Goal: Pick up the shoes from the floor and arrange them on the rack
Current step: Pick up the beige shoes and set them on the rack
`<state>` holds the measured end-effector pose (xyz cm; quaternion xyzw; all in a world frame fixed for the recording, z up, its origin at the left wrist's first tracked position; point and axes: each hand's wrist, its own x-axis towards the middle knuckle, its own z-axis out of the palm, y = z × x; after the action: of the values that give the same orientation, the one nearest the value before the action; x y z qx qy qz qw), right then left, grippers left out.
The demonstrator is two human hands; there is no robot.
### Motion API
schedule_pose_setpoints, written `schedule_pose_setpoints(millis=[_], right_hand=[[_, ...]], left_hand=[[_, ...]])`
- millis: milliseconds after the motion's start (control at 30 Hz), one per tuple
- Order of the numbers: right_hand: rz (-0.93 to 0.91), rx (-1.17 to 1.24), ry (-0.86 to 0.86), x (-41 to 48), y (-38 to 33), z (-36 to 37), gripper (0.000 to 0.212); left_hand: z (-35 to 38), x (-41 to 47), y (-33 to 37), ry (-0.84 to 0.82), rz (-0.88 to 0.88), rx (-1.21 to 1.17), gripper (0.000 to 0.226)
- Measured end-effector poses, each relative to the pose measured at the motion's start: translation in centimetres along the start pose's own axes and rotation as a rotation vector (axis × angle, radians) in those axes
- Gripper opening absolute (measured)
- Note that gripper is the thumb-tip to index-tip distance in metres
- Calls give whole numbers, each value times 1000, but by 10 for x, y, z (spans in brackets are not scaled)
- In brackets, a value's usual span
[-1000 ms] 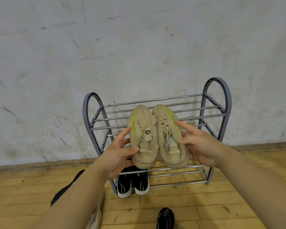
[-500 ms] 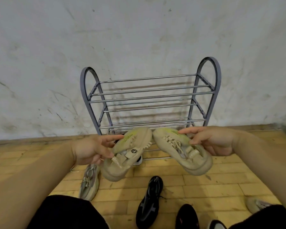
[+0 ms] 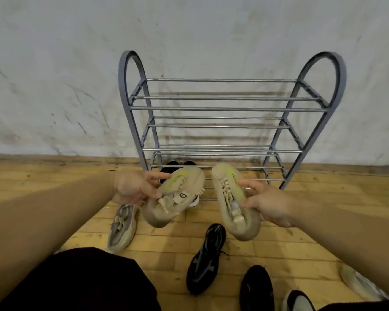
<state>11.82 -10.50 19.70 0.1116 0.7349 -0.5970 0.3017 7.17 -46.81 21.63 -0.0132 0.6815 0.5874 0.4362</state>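
Two tan shoes held, one per hand.
Your left hand (image 3: 134, 187) grips one tan shoe (image 3: 175, 196), right hand (image 3: 270, 203) the other tan shoe (image 3: 231, 203); rack (image 3: 222, 108) at 12 o'clock holds one black pair (image 3: 180, 163), several loose shoes left.

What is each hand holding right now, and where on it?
Each holds one beige sneaker. The left hand grips the left sneaker by its side near the collar; the right hand grips the right sneaker along its side.

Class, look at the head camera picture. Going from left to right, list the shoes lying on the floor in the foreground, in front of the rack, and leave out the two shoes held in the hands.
Grey-beige sneaker → black sneaker → second black shoe → dark shoe with pale lining → pale shoe at the right edge.
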Motion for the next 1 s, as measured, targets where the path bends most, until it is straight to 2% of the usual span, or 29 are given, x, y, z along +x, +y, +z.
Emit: schedule_pose_setpoints(millis=[100, 200, 333, 467, 533, 633, 700, 767, 833, 900, 1000], right_hand=[[-32, -70, 68, 36, 6, 13, 76], [-65, -55, 114, 79, 3, 27, 78], [-135, 59, 128, 152, -7, 52, 76], [-182, 142, 132, 220, -23, 75, 66], [-214, 157, 135, 245, -32, 84, 53], [-310, -63, 224, 259, -36, 93, 32], [-369, -321, 246, 261, -26, 93, 43], [-393, -465, 235, 263, -9, 93, 63], [-409, -573, 239, 263, 7, 92, 82], [-407, -693, 247, 262, 17, 91, 99], [-405, -783, 282, 255, 22, 93, 104]], left_hand=[[-13, 23, -31, 106, 81, -142, 80], [-33, 60, -76, 187, 191, -279, 94], [-52, 107, -96, 386, 294, -304, 79], [-73, 146, -88, 569, 365, -183, 71], [-73, 157, -80, 640, 383, -17, 68], [-64, 165, -83, 777, 364, 318, 62], [-58, 166, -99, 802, 369, 520, 66], [-54, 163, -113, 835, 290, 603, 79], [-55, 161, -122, 910, 220, 634, 89], [-57, 162, -127, 932, 227, 604, 91], [-59, 163, -130, 928, 266, 565, 86]])
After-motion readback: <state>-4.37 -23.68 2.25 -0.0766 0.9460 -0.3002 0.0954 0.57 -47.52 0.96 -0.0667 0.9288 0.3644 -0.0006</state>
